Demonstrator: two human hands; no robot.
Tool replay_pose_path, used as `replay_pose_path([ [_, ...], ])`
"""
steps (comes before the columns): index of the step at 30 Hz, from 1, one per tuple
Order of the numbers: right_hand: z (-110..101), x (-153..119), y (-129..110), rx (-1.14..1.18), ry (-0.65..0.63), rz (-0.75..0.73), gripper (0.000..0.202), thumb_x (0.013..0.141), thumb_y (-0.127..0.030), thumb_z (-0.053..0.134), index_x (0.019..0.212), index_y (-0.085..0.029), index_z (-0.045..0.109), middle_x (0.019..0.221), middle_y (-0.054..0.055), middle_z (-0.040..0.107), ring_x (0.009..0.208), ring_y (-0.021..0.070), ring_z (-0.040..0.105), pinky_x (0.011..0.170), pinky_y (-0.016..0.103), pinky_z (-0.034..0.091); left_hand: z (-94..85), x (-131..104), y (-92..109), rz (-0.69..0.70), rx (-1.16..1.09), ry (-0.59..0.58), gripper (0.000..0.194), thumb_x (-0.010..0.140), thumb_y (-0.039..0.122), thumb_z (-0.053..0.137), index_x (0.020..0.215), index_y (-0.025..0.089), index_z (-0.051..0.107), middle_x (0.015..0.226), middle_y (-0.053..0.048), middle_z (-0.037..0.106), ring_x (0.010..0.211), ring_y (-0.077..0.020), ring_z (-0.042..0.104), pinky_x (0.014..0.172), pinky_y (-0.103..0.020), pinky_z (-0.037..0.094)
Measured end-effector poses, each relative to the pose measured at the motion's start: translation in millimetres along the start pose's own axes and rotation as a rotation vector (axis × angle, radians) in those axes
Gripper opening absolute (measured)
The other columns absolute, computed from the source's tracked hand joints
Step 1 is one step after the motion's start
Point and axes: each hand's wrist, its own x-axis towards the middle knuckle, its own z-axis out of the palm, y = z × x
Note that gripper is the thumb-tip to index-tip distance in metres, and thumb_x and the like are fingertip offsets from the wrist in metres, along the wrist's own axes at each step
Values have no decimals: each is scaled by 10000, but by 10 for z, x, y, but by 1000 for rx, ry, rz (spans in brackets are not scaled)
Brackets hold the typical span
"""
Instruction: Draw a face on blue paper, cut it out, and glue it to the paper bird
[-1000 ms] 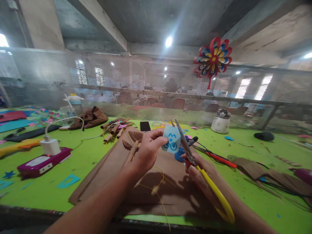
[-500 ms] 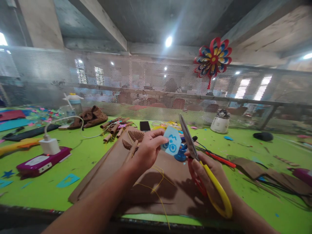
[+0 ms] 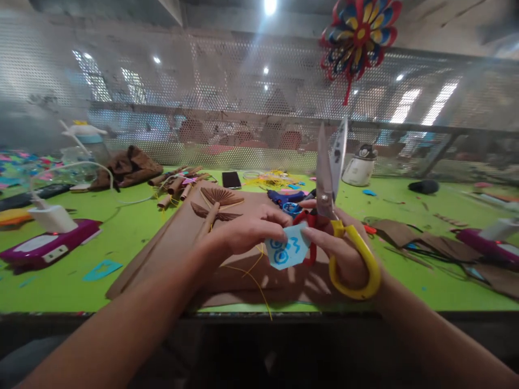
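Note:
Between finger and thumb, my left hand pinches a small light-blue paper piece marked with darker blue rings and a zigzag. My right hand is wrapped round scissors with one yellow and one red handle; their blades point up and stand apart. A right fingertip touches the paper's upper right edge. Beneath both hands lies a large brown paper sheet, with thin yellow string on it. A folded brown paper fan shape on a rolled stem rests at the sheet's upper left.
Purple power strips sit at left and right on the green table. Rolled brown tubes, a black phone and blue pliers-like tools lie farther back. A white bottle stands back right, before a perforated screen.
The paper has been turned and lowered, and the scissor blades have spread apart. My right hand has come in to touch the paper. The view has tilted downward.

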Motion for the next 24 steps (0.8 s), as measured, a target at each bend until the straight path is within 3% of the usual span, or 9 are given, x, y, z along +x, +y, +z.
replay_pose_path([
  [4, -16, -6, -17, -154, 7, -16, 347, 849, -334, 712, 1185, -270, 653, 1013, 33, 701, 901, 219, 654, 803, 385, 544, 20, 21, -30, -12, -5, 72, 177, 643, 267, 667, 601, 143, 548, 576, 12, 510, 531, -101, 461, 482, -219, 364],
  [9, 30, 23, -24, -193, 193, -81, 369, 867, -321, 665, 1222, -236, 611, 1037, 52, 679, 813, 184, 646, 764, 361, 540, 57, 36, -46, -41, -196, 120, 316, 774, 456, 626, 795, 141, 605, 738, -66, 647, 639, -186, 636, 523, -253, 457],
  [13, 57, 52, -1, -121, 302, -27, 371, 860, -298, 646, 1219, -229, 582, 868, 3, 643, 666, 138, 601, 643, 305, 534, 100, 50, -85, -47, -168, 169, 291, 740, 343, 703, 938, 134, 662, 813, -87, 697, 686, -182, 672, 547, -228, 452],
  [17, 80, 47, -6, -87, 319, -5, 402, 846, -320, 651, 1229, -230, 564, 812, -15, 612, 577, 120, 575, 519, 271, 497, 127, 69, -138, -33, -125, 221, 212, 725, 267, 720, 895, 143, 690, 827, -94, 719, 715, -195, 683, 560, -237, 469],
  [24, 140, 41, -131, -232, 389, -36, 340, 806, -331, 666, 1118, -209, 605, 813, 0, 623, 573, 117, 565, 510, 271, 503, 148, 80, -158, 39, -97, 280, 145, 751, 219, 694, 876, 149, 715, 809, -70, 725, 695, -186, 686, 542, -231, 475],
])
